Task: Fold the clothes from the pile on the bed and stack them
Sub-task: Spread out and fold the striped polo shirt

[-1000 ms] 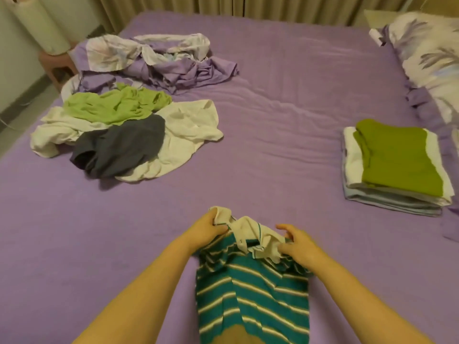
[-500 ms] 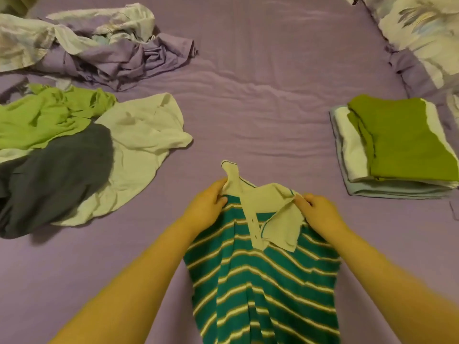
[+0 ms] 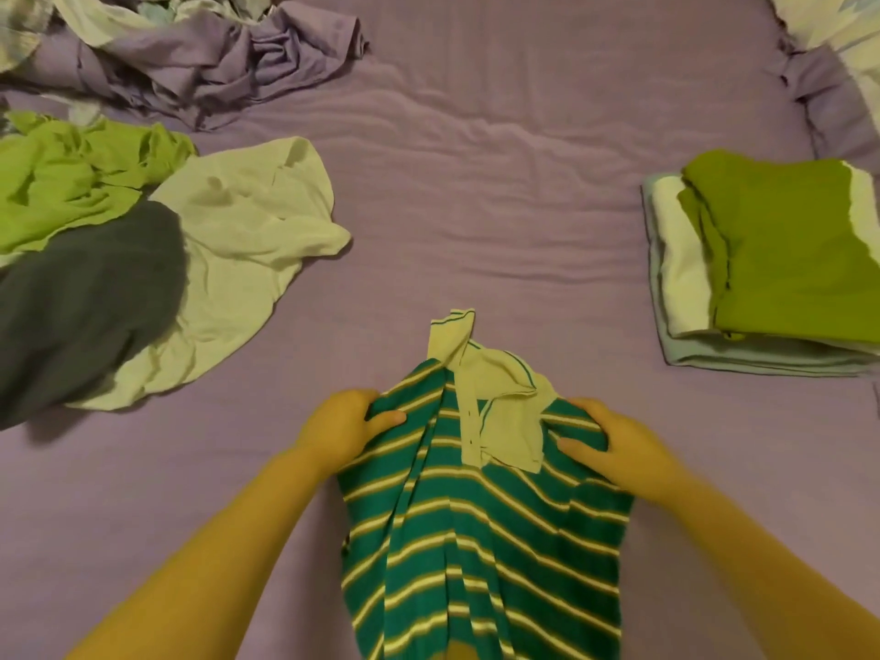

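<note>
Striped polo shirt [image 3: 481,540]: 6 o'clock, collar toward 12.
Left hand [image 3: 340,423]: grips left shoulder.
Right hand [image 3: 614,445]: grips right shoulder.
Unfolded pile [image 3: 143,240]: 9 to 10 o'clock on bed [image 3: 476,183].
Folded stack [image 3: 766,264]: 3 o'clock, green garment on top.

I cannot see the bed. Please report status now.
Both hands, left and right, grip striped polo shirt at shoulders. Shirt unfolded. Nothing in the way.
</note>
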Tool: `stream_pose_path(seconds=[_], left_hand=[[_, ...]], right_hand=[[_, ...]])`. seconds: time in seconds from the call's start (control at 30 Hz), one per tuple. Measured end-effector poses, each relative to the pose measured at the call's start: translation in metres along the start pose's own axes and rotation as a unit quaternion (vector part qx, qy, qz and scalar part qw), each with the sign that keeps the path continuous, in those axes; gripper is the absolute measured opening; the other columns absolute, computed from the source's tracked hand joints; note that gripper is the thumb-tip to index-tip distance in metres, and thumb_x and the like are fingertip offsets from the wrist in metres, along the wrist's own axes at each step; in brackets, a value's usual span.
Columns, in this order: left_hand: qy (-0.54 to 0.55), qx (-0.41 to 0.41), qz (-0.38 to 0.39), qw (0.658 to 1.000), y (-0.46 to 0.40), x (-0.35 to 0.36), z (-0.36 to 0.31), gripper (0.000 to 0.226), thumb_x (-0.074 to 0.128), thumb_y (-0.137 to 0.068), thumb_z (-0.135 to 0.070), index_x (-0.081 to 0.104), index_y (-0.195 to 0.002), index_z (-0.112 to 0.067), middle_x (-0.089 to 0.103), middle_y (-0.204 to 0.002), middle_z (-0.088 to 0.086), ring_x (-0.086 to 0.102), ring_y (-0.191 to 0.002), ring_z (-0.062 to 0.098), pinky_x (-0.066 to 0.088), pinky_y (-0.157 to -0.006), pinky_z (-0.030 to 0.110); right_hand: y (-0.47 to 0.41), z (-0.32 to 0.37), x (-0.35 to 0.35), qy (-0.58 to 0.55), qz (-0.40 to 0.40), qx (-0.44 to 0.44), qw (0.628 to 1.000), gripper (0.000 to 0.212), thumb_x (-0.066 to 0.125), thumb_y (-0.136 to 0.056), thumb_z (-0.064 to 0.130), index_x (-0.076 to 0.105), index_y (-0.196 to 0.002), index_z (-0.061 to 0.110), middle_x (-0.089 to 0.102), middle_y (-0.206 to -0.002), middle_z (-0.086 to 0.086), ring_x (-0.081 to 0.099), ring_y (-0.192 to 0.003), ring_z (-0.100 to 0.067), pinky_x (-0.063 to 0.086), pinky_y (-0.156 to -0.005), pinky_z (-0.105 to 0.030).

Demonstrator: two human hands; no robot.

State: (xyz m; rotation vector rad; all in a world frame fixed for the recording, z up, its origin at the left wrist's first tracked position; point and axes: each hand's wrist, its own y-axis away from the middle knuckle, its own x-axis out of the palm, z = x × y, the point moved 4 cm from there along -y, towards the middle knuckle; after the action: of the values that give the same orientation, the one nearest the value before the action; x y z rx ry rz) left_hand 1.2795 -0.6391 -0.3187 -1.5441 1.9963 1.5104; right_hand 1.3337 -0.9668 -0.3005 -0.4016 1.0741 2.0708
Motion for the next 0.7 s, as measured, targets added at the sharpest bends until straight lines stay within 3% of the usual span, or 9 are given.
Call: stream_pose_path(seconds=[0.1,0.17,0.23,0.3,0.4,0.53,0.63,0.7], left_hand=[[-0.059,-0.042,-0.079,0.994,0.001,-0.017,0.005,0.043,0.048,-0.087,-0.061,0.053,-0.078,-0.020,0.054,-0.069,-0.002,0.053,-0.068,0.018,0.038,-0.054,0.029],[-0.133,-0.105,-0.117,0.979,0.004,-0.030,0.013,0.045,0.045,-0.089,-0.062,0.051,-0.079,-0.018,0.058,-0.077,0.002,0.053,-0.070,0.020,0.039,-0.057,0.030],[-0.234,-0.148,-0.126,0.953,0.009,-0.033,0.016,0.039,0.046,-0.092,-0.056,0.054,-0.092,-0.017,0.062,-0.097,0.006,0.056,-0.085,0.024,0.044,-0.069,0.034],[-0.305,-0.145,-0.159,0.928,0.012,-0.027,0.005,0.031,0.051,-0.094,-0.040,0.054,-0.114,-0.016,0.056,-0.120,0.010,0.050,-0.111,0.029,0.039,-0.092,0.041],[-0.245,-0.004,-0.227,0.943,0.020,0.005,-0.043,0.038,0.056,-0.091,-0.021,0.052,-0.128,-0.015,0.046,-0.137,0.013,0.037,-0.129,0.033,0.028,-0.109,0.049],[-0.180,0.191,-0.229,0.937,0.043,0.072,-0.121,0.036,0.061,-0.082,-0.011,0.062,-0.119,-0.011,0.054,-0.132,0.019,0.046,-0.127,0.040,0.032,-0.108,0.056],[-0.142,0.257,-0.187,0.937,0.046,0.106,-0.161,0.042,0.060,-0.079,-0.007,0.061,-0.120,-0.011,0.054,-0.133,0.017,0.047,-0.127,0.038,0.033,-0.107,0.057],[-0.114,0.259,-0.166,0.945,0.033,0.106,-0.182,0.046,0.060,-0.081,-0.005,0.058,-0.127,-0.012,0.051,-0.138,0.013,0.046,-0.128,0.034,0.035,-0.107,0.048]], right_hand=[[-0.001,-0.005,-0.008,0.065,-0.077,-0.003,0.995,0.046,0.060,-0.089,0.039,0.046,-0.131,0.027,0.064,-0.114,0.003,0.061,-0.090,-0.016,0.044,-0.069,-0.025],[-0.007,-0.006,-0.018,0.121,-0.125,0.011,0.985,0.046,0.058,-0.089,0.043,0.047,-0.131,0.025,0.064,-0.119,-0.001,0.061,-0.096,-0.024,0.045,-0.070,-0.031],[-0.014,-0.008,-0.024,0.165,-0.144,0.024,0.975,0.052,0.057,-0.088,0.049,0.045,-0.131,0.023,0.061,-0.126,-0.002,0.060,-0.105,-0.027,0.044,-0.074,-0.034],[-0.021,-0.013,-0.025,0.154,-0.137,0.045,0.977,0.060,0.056,-0.084,0.057,0.042,-0.133,0.024,0.056,-0.133,-0.001,0.056,-0.112,-0.026,0.045,-0.081,-0.037],[-0.023,-0.022,-0.017,0.012,-0.087,0.058,0.994,0.075,0.059,-0.078,0.060,0.034,-0.139,0.025,0.046,-0.142,-0.002,0.049,-0.122,-0.025,0.040,-0.091,-0.034],[-0.006,-0.033,-0.008,-0.028,-0.044,0.026,0.998,0.086,0.067,-0.080,0.049,0.020,-0.148,0.025,0.038,-0.148,0.000,0.045,-0.126,-0.020,0.035,-0.093,-0.025],[0.001,-0.043,-0.008,-0.030,-0.079,0.019,0.996,0.078,0.066,-0.084,0.038,0.022,-0.148,0.026,0.042,-0.145,-0.001,0.048,-0.124,-0.019,0.038,-0.094,-0.027],[0.005,-0.051,-0.008,-0.063,-0.099,0.037,0.992,0.071,0.063,-0.086,0.042,0.029,-0.146,0.025,0.046,-0.142,0.000,0.050,-0.121,-0.016,0.040,-0.094,-0.026]])
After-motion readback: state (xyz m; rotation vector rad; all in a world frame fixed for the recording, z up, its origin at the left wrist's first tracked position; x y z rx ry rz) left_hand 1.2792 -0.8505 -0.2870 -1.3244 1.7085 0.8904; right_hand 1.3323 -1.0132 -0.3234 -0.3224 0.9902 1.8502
